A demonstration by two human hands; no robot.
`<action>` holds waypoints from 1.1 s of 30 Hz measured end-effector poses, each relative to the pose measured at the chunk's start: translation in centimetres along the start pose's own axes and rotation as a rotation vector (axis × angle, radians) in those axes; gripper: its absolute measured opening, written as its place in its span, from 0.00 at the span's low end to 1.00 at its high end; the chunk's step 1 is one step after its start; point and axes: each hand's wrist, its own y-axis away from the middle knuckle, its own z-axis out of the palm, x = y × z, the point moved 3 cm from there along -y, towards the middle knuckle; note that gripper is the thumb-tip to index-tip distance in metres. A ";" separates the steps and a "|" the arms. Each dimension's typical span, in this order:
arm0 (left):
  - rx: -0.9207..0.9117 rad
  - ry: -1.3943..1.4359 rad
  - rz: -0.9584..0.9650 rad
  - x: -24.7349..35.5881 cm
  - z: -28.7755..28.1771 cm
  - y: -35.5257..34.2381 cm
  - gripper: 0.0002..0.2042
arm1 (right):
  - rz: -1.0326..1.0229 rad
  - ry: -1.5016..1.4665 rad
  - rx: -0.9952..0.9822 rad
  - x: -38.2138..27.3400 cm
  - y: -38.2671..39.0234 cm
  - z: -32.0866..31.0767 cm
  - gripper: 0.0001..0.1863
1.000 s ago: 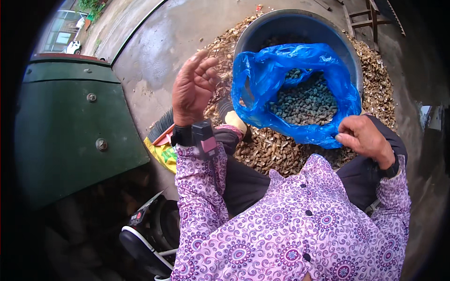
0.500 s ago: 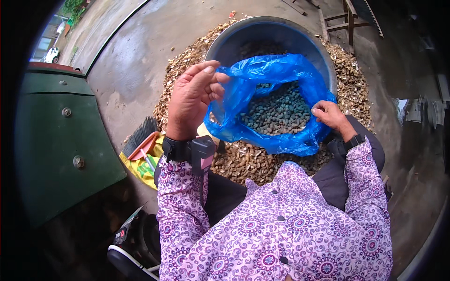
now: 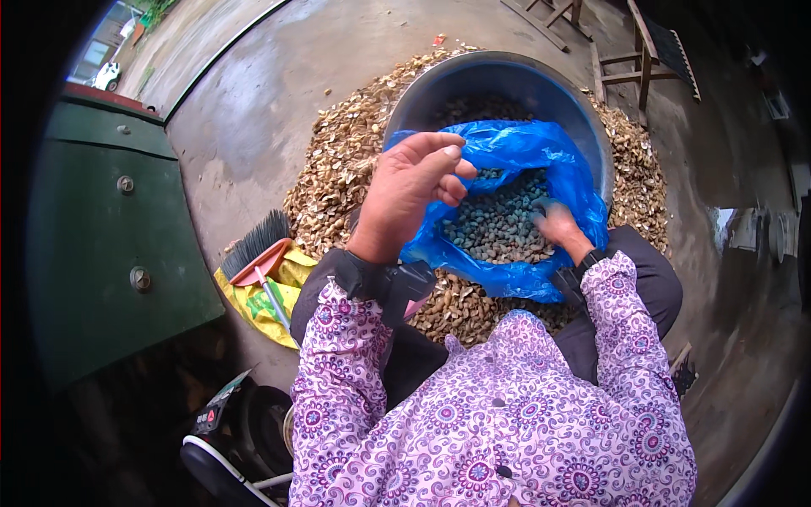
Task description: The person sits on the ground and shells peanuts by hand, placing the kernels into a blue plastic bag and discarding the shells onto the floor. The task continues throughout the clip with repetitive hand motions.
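Note:
A crumpled blue plastic bag (image 3: 566, 176), holding small rounded grey-brown pieces (image 3: 494, 224), rests in the near part of a wide metal basin (image 3: 581, 111). My left hand (image 3: 414, 182) is raised at the bag's left side, fingers loosely curled and apart, with nothing visible in them. My right hand (image 3: 553, 224) reaches into the bag at the pieces; its fingertips are blurred and partly hidden, so I cannot tell what they hold.
Broken pale-brown shells (image 3: 338, 160) surround the basin. At left lie a broom (image 3: 253, 253) and a yellow sack (image 3: 274, 317) beside a green metal surface (image 3: 110, 237). Wooden frames (image 3: 642, 63) stand at back right; black equipment (image 3: 249, 431) is at lower left.
My left hand has moved down and right from the bag's outer left to over its left side. My right hand has left the bag's rim and reached inside among the pieces.

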 end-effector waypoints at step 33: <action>0.005 0.014 -0.055 -0.8 0.7 0.6 0.12 | -0.246 0.153 0.045 -1.7 -4.3 3.8 0.17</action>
